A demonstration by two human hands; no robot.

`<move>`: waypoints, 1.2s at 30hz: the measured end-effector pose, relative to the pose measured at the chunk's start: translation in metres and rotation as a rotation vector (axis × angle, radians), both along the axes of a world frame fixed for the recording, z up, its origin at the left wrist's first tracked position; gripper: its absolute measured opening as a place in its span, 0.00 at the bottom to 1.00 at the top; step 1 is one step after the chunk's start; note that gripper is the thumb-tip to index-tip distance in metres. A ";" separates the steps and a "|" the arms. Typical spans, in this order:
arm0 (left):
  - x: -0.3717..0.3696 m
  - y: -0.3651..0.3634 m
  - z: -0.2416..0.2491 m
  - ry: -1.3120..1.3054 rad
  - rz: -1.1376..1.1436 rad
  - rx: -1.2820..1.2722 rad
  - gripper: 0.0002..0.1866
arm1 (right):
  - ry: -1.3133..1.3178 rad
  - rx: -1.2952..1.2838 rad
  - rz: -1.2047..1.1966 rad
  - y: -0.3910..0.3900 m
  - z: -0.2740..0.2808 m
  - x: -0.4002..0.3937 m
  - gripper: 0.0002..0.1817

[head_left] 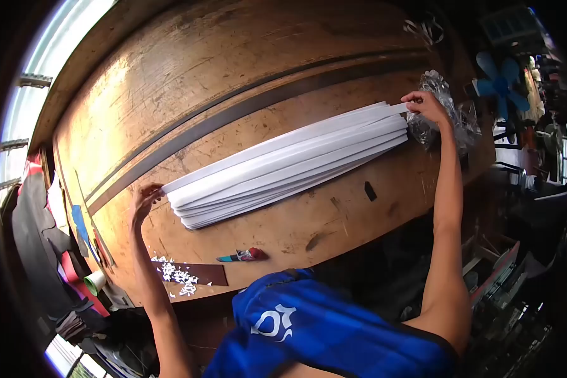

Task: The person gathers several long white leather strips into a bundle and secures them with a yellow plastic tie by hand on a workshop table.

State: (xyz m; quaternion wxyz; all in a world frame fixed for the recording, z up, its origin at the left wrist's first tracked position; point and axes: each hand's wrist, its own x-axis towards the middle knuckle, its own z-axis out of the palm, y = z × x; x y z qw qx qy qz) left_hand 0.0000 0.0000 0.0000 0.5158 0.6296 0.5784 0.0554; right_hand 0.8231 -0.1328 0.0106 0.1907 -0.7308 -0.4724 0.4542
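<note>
1. Stack of long white strips (290,167), seen from above, lying at a slant across a worn wooden table (353,230). The strips overlap in uneven layers, their left ends lower in view than their right ends.

2. Left hand (146,200): at the left end of the stack, fingers bent, with the fingertips at the end of the top white strip (274,143). The gap between thumb and fingers looks small; whether they pinch the strip cannot be told.

3. Right hand (429,109): at the far right end of the stack, thumb and fingers nearly closed in a pinch on the narrow end of the top white strip. The other fingers are curled.

4. Crumpled clear plastic (434,83) lies around and behind the right hand, just beyond the right end of the stack.

5. Long dark band (236,105): flat on the table on the far side of the stack, running roughly alongside it.

6. Small black piece (370,191): on the near side of the stack, toward the right.

7. Red-and-teal tool (244,255): near the table's front edge, just beside a flat brown piece (213,274). Small white scraps (177,275) are scattered over and around the left part of that piece.

8. Blue top (340,318) with a white logo, worn by the person, fills the bottom centre. A blue fan (500,82) stands at upper right, past the table.
</note>
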 end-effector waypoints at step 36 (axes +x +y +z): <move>-0.044 -0.163 -0.036 0.041 0.731 0.347 0.14 | -0.350 0.631 0.071 -0.055 -0.050 -0.242 0.08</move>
